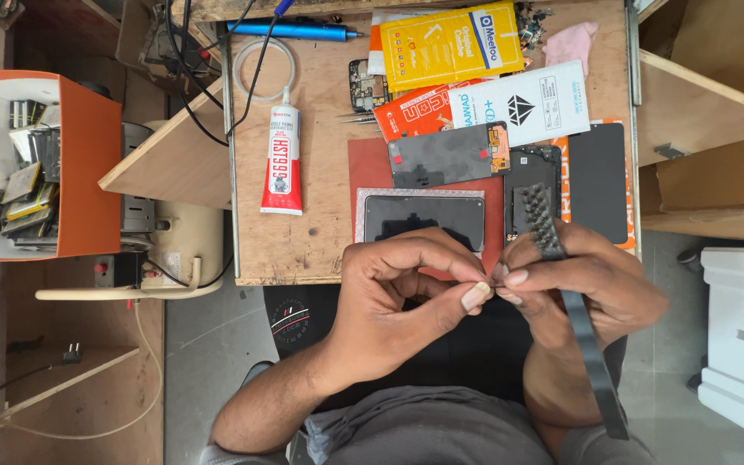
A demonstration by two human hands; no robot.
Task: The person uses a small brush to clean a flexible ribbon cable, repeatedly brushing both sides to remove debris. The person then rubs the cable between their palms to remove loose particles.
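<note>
**Fingertips pinch over a cluttered wooden bench**

A scuffed wooden table (pixel 320 172) fills the upper centre of the frame. At far left stands an orange box (pixel 88 164) stuffed with flat phone parts. A glossy dark phone screen (pixel 424 220) lies on a ridged metal plate at centre. A red-and-white glue tube (pixel 282 159) lies left of it. Lower centre, the left hand (pixel 398 301) pinches thumb to forefinger against the right hand (pixel 583 288), which grips a long dark brush (pixel 566 293), bristles up; whatever sits between the fingertips is too small to tell.
</note>
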